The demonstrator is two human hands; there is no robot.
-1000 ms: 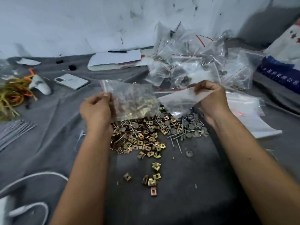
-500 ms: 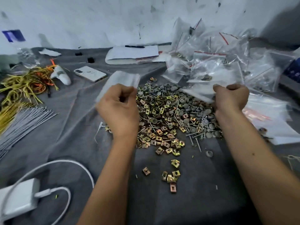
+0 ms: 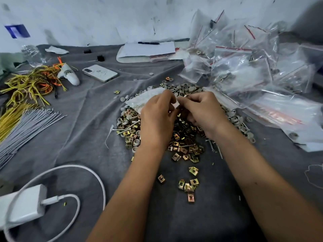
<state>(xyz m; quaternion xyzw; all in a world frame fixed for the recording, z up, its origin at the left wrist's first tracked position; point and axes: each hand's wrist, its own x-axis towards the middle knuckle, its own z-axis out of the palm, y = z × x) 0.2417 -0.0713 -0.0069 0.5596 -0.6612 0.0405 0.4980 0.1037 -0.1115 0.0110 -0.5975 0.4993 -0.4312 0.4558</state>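
Note:
A heap of brass clip nuts, grey washers and screws (image 3: 185, 137) lies on the grey cloth (image 3: 87, 137) in the middle. My left hand (image 3: 157, 116) and my right hand (image 3: 202, 112) meet just above the heap's far part. Both pinch a small clear plastic bag (image 3: 145, 100) that sticks out to the left past my left hand. The bag looks flat and empty. My fingertips nearly touch at the bag's edge. A few loose clip nuts (image 3: 189, 186) lie apart, nearer to me.
A pile of clear zip bags (image 3: 253, 70) fills the right rear. A phone (image 3: 99, 73), notepad with pen (image 3: 148, 49), yellow and orange wires (image 3: 29, 84), grey rods (image 3: 26, 126) and a white charger with cable (image 3: 22, 206) lie to the left.
My hands were apart, each holding a bag; they have come together over the heap and now both pinch one small bag. The camera has tilted down.

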